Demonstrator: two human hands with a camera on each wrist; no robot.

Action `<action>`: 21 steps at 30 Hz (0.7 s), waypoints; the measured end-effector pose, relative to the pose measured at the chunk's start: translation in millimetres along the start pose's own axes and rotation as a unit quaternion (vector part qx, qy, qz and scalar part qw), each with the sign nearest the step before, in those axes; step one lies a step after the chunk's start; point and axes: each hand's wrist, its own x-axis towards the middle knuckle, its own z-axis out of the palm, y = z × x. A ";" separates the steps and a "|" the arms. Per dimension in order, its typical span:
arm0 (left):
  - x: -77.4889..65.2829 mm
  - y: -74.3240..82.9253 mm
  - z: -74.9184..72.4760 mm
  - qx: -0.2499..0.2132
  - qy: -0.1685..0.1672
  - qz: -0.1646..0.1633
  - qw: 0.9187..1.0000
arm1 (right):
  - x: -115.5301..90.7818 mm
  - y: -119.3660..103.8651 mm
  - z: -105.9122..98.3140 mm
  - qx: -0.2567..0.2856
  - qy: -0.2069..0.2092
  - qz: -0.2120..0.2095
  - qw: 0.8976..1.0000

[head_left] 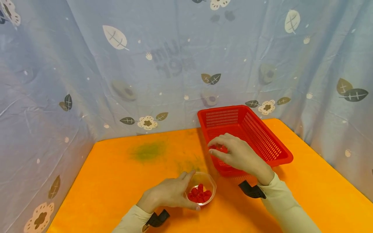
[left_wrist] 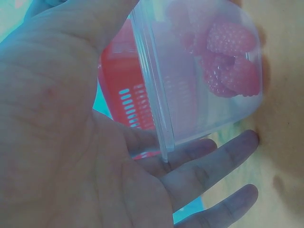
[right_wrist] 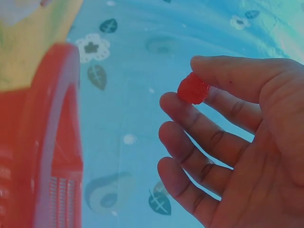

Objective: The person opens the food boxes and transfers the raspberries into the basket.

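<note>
Apparently midway: raspberries (head_left: pixel 200 195) sit in the clear tub (head_left: pixel 208 180), lower centre; 1 loose raspberry (right_wrist: pixel 193 89) isn't placed yet.
Left hand (head_left: pixel 170 193) grips the tub; right hand (head_left: pixel 239 153) pinches it at the red basket (head_left: pixel 263 140), right of centre, its remaining contents unclear.

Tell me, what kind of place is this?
Probably a curtained-off tabletop workspace: a leaf-patterned curtain hangs around an orange-covered table, and a red basket sits on it.
</note>
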 end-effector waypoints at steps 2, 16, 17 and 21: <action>0.0 -0.1 0.7 0.000 0.000 -0.001 1.000 | -0.8 3.1 -2.5 0.008 0.001 0.010 1.000; 2.0 -0.8 1.2 0.004 0.004 0.003 1.000 | -3.6 26.2 -20.9 -0.015 0.017 0.063 0.998; 2.0 -0.8 1.2 0.004 0.003 0.002 1.000 | -3.6 27.3 -21.1 -0.018 0.018 0.066 0.998; 2.4 -1.1 1.7 0.004 0.002 0.000 1.000 | -3.1 32.6 -20.6 -0.020 0.014 0.074 0.997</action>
